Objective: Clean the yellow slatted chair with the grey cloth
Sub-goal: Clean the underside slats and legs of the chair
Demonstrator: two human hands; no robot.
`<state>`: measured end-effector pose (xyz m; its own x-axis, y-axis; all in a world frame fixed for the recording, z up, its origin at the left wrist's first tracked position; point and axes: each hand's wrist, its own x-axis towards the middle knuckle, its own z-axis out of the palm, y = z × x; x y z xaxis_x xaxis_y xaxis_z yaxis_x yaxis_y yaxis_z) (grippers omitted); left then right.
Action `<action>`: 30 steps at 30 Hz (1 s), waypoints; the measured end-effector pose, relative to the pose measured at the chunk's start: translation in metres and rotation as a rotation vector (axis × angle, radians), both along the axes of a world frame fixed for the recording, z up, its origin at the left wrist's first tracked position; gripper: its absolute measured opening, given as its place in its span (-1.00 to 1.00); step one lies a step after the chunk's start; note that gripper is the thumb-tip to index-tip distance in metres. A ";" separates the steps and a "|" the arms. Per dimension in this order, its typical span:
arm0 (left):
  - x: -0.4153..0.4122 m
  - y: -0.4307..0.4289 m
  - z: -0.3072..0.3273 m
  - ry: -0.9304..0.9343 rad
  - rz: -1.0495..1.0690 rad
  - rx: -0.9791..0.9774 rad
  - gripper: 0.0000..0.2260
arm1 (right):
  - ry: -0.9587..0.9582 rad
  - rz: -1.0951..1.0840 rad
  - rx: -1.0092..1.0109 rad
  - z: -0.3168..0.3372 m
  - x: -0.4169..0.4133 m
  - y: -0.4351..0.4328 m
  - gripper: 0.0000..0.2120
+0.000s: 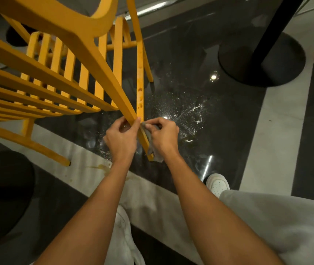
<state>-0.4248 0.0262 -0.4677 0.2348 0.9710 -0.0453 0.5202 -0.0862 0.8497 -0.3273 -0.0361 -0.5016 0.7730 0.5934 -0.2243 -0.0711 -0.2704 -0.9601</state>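
Note:
The yellow slatted chair [60, 73] fills the upper left, tilted toward me, its slats and legs seen from above. One yellow leg runs down to the floor near the centre. My left hand [121, 139] grips that leg from the left, fingers curled around it. My right hand [163, 135] presses the grey cloth [155, 153] against the leg's right side, near its foot. Most of the cloth is hidden behind my fingers and the leg; a corner hangs down by the leg's tip.
A black round table base with a pole [261, 58] stands at upper right. Wet splashes [188, 115] glisten on the dark glossy floor beside the leg. A brownish stain [102, 167] marks the pale floor strip. My white shoes [217, 184] are below.

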 end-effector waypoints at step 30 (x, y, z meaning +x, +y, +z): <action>-0.060 -0.035 -0.011 0.083 -0.031 0.122 -0.87 | 0.019 0.203 -0.096 0.010 -0.011 0.001 -0.88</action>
<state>-0.4848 -0.0090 -0.4791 0.2647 0.9629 0.0524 0.5840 -0.2033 0.7859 -0.3383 -0.0354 -0.4915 0.6347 0.7119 -0.3006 -0.0235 -0.3711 -0.9283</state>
